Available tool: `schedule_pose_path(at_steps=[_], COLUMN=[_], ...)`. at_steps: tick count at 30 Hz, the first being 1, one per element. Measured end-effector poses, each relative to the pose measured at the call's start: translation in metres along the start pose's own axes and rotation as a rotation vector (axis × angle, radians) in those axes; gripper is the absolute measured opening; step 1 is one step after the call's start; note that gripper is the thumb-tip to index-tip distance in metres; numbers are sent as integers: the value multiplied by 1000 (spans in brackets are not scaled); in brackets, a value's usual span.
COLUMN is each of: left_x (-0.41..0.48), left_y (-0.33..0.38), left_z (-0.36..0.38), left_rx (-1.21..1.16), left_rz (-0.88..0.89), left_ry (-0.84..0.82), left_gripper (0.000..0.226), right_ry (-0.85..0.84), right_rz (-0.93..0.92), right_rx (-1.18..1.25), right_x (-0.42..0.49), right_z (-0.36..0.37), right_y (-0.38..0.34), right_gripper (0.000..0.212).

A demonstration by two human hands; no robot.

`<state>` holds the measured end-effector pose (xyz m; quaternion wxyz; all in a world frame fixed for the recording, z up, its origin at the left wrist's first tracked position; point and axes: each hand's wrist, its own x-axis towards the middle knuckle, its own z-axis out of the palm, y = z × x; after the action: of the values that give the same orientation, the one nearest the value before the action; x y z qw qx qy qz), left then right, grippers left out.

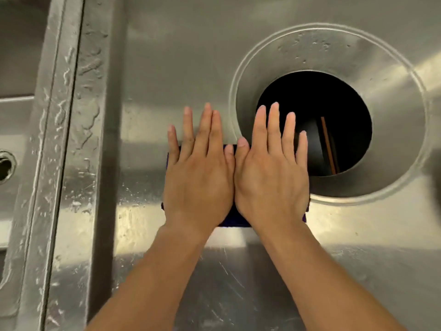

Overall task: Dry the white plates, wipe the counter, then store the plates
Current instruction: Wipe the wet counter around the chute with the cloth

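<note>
Fingers [273, 120] stretched flat on both hands, left hand [199, 185] and right hand [272, 182] side by side pressing blue cloth [235, 219] on wet steel counter [152, 115], round hole [317, 120] just beside right fingertips, sink [16, 68] edge far left, no plates visible

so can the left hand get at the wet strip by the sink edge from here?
Probably yes. The left hand lies flat on the blue cloth, and the steel counter between it and the wet strip is bare.

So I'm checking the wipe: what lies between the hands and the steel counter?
In the head view, a dark blue cloth lies flat under the left hand and right hand, pressed onto the wet steel counter beside the round opening.
</note>
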<state>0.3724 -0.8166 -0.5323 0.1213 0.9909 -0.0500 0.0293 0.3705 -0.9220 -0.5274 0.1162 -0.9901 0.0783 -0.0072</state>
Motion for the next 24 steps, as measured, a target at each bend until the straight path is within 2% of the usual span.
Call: schedule_pose_path(at_steps=[4,8,17,24], left_x=[29,21,-85,-134], left_y=[-17,-26,-66,-50], left_z=[-3,-7,-30,-44], left_rx=[-12,1,36,-31], left_rz=[2,7,-58,-119], left_ry=[-1,-7,-33,-131], left_gripper=[62,62,60,66], right_ry=[6,20,-37,-204], right_rz=[10,5,-116,-195], right_rx=[2,-1,86,162], right_x=[27,20,-81,-126], right_z=[8,9,12,-9], right_y=[-18,-27,-61,-45], right_gripper=[63,63,60,62])
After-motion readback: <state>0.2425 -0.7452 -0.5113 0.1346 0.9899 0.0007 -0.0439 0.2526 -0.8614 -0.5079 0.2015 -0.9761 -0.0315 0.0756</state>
